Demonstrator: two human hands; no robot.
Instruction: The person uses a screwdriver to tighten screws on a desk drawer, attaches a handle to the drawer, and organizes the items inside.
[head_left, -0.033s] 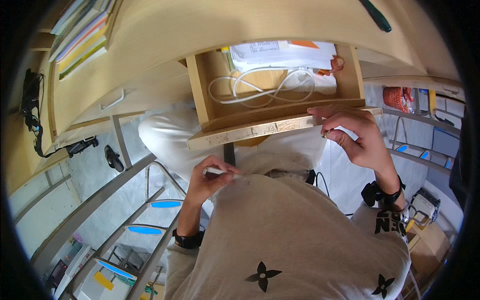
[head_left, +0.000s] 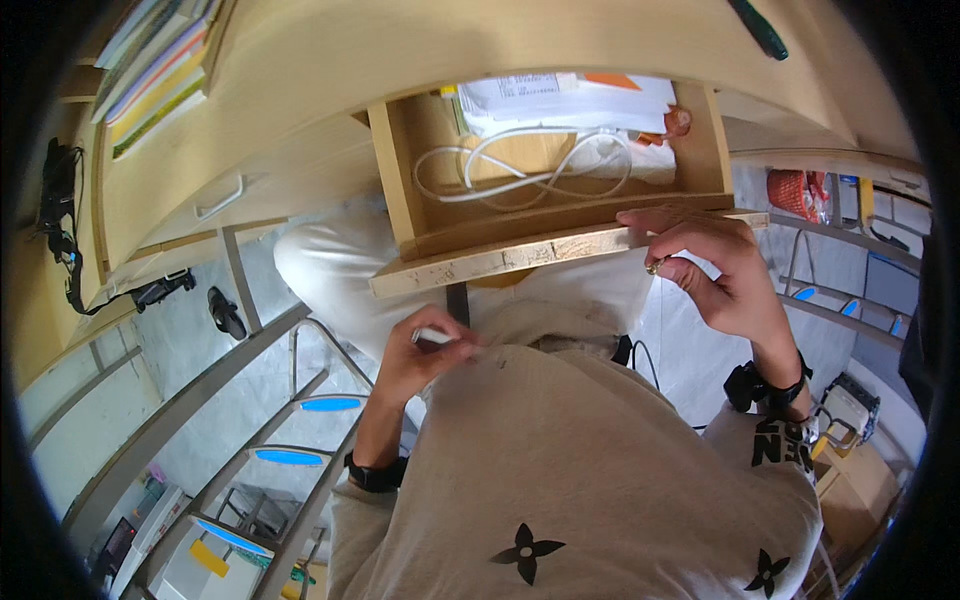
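An open wooden drawer (head_left: 400,180) holds papers (head_left: 530,100), a looped white cable (head_left: 478,194) and a small brown item (head_left: 676,122). My right hand (head_left: 715,270) is at the right end of its pale, rough front board (head_left: 520,255), one finger lying over the board, and pinches a small brassy metal piece (head_left: 657,267). My left hand (head_left: 425,355) is below the drawer, in front of my body, closed on a short white pen-like stick (head_left: 433,336).
The desk top (head_left: 420,35) carries books (head_left: 160,70) at left and a dark green tool (head_left: 760,30) at right. Black straps and gear (head_left: 62,220) hang at far left. Metal ladder rails (head_left: 300,455) stand at both sides; a black slipper (head_left: 226,312) lies on the floor.
The white stick in my left hand has changed angle slightly with the fingers. The drawer and desk appear a little higher in the view.
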